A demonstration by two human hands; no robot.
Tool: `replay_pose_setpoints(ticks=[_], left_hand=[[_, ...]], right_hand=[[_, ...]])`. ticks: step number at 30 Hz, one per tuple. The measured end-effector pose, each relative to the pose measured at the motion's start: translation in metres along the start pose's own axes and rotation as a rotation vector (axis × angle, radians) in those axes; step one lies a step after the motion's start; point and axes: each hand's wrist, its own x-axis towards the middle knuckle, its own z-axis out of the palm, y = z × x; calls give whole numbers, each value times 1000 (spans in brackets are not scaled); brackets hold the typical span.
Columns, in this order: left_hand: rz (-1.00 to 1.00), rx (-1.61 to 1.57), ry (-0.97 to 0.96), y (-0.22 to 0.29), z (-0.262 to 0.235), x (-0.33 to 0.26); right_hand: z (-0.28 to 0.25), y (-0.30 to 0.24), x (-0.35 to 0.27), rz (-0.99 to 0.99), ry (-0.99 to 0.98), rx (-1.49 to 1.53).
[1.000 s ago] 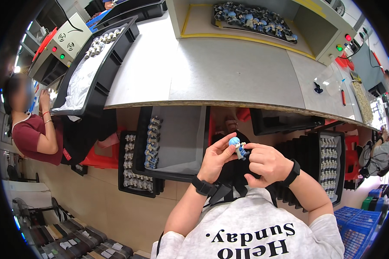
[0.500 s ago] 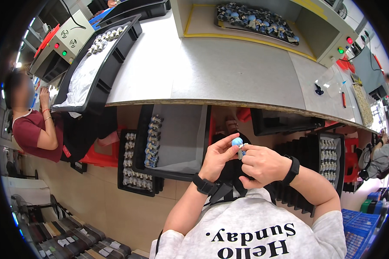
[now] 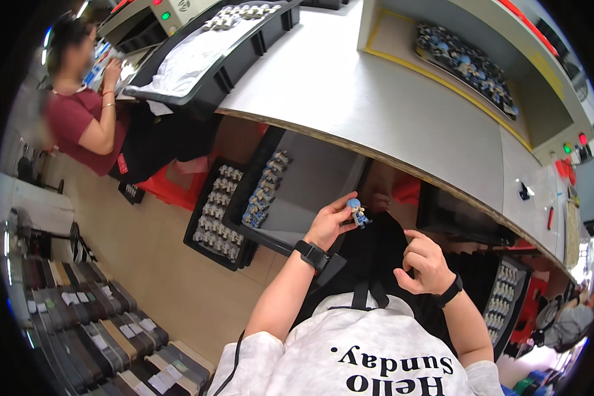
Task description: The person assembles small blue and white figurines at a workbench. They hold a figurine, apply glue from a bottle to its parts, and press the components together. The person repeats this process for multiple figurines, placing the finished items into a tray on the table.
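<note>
A small figurine (image 3: 358, 214) with blue hair and a blue-and-white body is pinched between the thumb and fingers of my left hand (image 3: 330, 224), above my lap. Apart from it, to the right, is my right hand (image 3: 427, 263). Its index finger points out, the thumb stands away, and the other fingers curl in; I see nothing held there. Left of my left hand, a black tray (image 3: 313, 173) under the table edge carries a row of similar blue figurines (image 3: 265, 188) along its left side.
A grey worktable (image 3: 402, 109) stretches ahead, bearing a box-shaped machine (image 3: 541, 142) with a tray of figurines (image 3: 465, 66) inside. A lower tray of pale figures (image 3: 219, 211) is at left, another (image 3: 501, 297) at right. A co-worker (image 3: 86, 119) sits at far left.
My right hand has come off the figurine and moved right and down. My left hand keeps the figurine, now more fully visible. The view has turned, so the table slants down to the right.
</note>
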Motion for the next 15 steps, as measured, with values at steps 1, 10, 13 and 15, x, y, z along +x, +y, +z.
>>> replay_pose_setpoints(ticks=[1, 10, 13, 15], left_hand=[[3, 7, 12, 1, -3, 0], [6, 26, 95, 10, -22, 2], [4, 54, 126, 13, -26, 11], [13, 85, 164, 18, -31, 20]], right_hand=[[2, 2, -1, 9, 4, 6], [2, 16, -1, 92, 37, 27], [2, 22, -5, 121, 70, 25], [1, 26, -8, 144, 80, 23]])
